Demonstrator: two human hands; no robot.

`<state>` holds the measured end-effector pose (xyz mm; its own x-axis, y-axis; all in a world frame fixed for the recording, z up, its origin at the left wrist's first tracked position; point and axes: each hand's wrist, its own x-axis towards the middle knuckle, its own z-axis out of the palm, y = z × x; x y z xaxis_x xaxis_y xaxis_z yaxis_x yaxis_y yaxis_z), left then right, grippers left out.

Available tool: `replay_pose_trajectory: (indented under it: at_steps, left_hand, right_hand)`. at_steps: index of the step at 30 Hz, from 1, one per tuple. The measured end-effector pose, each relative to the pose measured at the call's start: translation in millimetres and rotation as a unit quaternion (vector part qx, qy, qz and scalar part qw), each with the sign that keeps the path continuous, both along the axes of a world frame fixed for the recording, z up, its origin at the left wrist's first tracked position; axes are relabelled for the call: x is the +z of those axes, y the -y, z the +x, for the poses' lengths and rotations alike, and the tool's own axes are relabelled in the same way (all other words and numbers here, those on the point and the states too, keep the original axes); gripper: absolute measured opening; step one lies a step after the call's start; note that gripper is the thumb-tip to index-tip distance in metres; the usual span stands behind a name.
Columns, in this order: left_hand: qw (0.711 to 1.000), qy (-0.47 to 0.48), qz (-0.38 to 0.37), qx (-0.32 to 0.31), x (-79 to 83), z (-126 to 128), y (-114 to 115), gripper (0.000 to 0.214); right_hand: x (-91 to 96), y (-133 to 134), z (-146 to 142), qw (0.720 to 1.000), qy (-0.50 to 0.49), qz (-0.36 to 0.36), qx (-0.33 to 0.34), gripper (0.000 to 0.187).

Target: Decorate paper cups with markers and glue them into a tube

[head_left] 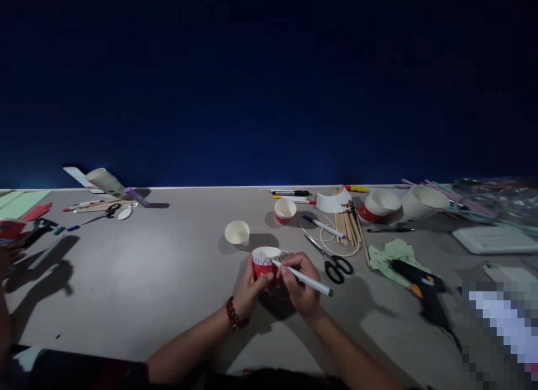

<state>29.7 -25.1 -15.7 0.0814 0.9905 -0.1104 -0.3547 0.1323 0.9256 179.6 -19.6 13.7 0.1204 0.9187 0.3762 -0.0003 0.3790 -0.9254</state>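
Observation:
My left hand [251,292] is closed round a red and white paper cup [265,262], thumb across its front. Blue looping lines run along the cup's white upper band. Between the fingers of my right hand [303,283] is a white marker [311,280] with a green end. Its tip meets the cup's band, or is very close to it. A pale paper cup [237,234] stands just beyond my left hand, and a small red-banded cup [285,212] is farther back. Black-handled scissors [336,267] lie to the right of my right hand.
Wooden sticks [348,227], a blue-capped marker [323,226] and white cord lie at back right. Two large paper cups [380,205] rest near a hot glue gun [424,286] on green paper [397,250]. At far left, another person's hand [10,255] is beside a tape dispenser-like black object.

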Motion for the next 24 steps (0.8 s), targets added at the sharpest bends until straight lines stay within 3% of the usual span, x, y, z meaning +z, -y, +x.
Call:
replay_pose_trajectory:
  at_steps: [24]
  left_hand:
    - [1.000,0.005,0.003,-0.009,-0.4,0.0,0.5,0.070]
  right_hand:
    - [5.9,-2.1,0.2,1.000,-0.022,0.007,-0.010,0.012]
